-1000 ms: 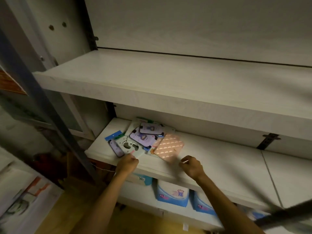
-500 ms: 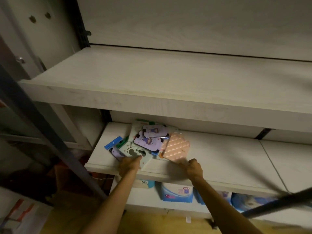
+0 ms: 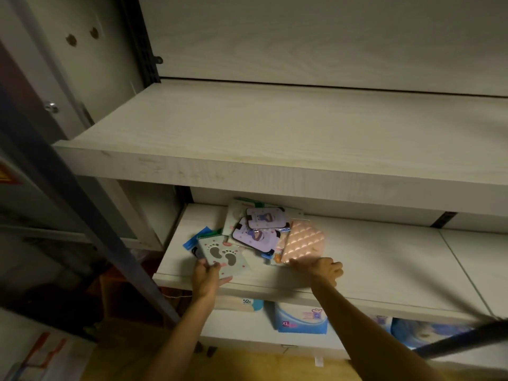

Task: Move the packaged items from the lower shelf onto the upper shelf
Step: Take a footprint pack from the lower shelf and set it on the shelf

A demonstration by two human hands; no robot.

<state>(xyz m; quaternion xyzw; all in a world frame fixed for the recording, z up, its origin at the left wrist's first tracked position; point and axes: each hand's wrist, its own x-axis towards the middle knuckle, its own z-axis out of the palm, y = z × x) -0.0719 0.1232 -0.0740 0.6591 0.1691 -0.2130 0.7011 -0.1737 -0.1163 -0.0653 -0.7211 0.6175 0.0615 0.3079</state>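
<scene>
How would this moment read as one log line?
left hand: grips footprint pack | right hand: pinches pink pack | upper shelf: no packs yet

Matt pale wood-grain upper shelf point(image 3: 275, 127); glossy quilted pink package point(image 3: 303, 244) and glossy plastic footprint package point(image 3: 224, 257)

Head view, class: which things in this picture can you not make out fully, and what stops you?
- Blue-topped pack: mostly covered by the footprint pack that the left hand grips.
- Right hand: motion blur hides whether its fingertips pinch the pink quilted pack.
- Green-edged pack: buried under the purple packs; print unreadable.
- Boxes below the lower shelf: tops hidden by the shelf board.
</scene>
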